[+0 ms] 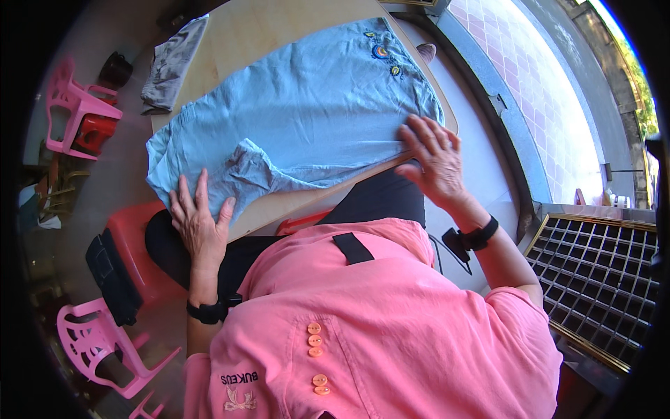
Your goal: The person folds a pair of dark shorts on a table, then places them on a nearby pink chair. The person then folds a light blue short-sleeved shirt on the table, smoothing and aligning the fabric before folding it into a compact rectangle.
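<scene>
A light blue cloth garment (309,105), probably trousers folded lengthwise, lies across a pale wooden table (277,209). Its far right end carries colourful round embroidery; a crumpled part stands up near the front edge. My left hand (199,220) rests with spread fingers on the garment's near left corner, its thumb raised a little apart. My right hand (432,157) lies over the garment's right end by the table edge, fingers slightly apart and somewhat blurred. Neither hand grips the cloth. Both wrists wear black bands.
A folded grey garment (175,65) lies at the table's far left edge. Beside my left leg stands a red plastic stool (136,251) with dark folded cloth (112,277) on it. Pink plastic chairs (99,345) are on the left; a metal grille (596,283) is at the right.
</scene>
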Action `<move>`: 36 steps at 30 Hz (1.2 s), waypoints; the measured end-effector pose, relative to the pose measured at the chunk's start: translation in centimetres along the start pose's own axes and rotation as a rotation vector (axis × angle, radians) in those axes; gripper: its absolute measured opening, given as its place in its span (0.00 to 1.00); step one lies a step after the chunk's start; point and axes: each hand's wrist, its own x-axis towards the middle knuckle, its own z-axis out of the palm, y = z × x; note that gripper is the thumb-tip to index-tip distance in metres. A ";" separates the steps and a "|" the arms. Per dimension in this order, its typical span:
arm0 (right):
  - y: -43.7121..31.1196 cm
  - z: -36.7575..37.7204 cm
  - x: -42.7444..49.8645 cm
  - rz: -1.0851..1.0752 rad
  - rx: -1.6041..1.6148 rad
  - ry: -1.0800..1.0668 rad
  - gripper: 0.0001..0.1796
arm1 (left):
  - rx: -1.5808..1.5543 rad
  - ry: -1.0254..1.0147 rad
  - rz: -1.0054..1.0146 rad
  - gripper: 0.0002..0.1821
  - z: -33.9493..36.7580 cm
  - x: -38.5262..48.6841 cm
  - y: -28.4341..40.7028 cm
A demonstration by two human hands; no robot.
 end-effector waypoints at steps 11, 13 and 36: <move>2.6 0.5 6.0 0.015 -0.073 -0.022 0.31 | -0.457 0.055 0.762 0.17 -1.4 4.5 10.7; 2.8 -0.2 6.4 0.031 -0.085 -0.135 0.36 | -0.491 0.050 0.792 0.14 -0.9 4.3 10.3; 0.9 4.4 25.5 0.062 0.045 -0.273 0.34 | -0.114 0.061 0.236 0.31 0.2 13.5 1.1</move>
